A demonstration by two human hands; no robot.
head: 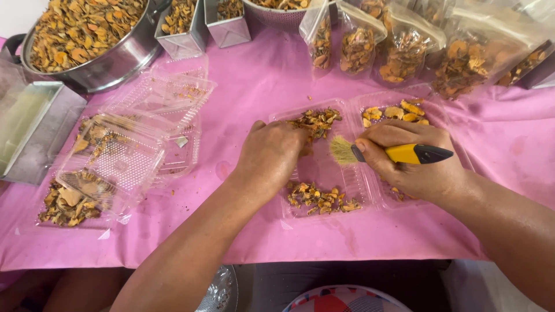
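An open clear plastic clamshell tray (324, 171) lies on the pink tablecloth (254, 86) in front of me. Its left half holds two piles of dried orange-brown slices (319, 197); its right half holds brighter orange slices (396, 112). My left hand (270, 153) rests in the left half, fingers curled down among the upper pile; whether it grips any pieces is hidden. My right hand (411, 160) holds a small brush (393, 153) with a yellow and black handle, its pale bristles pointing left over the tray's middle.
Stacked clear clamshell trays (144, 138), some with dried slices, lie at the left. A large steel pot (95, 43) of orange slices, small metal tins (185, 29) and filled plastic bags (404, 49) line the back. A grey metal tin (32, 130) sits at the far left.
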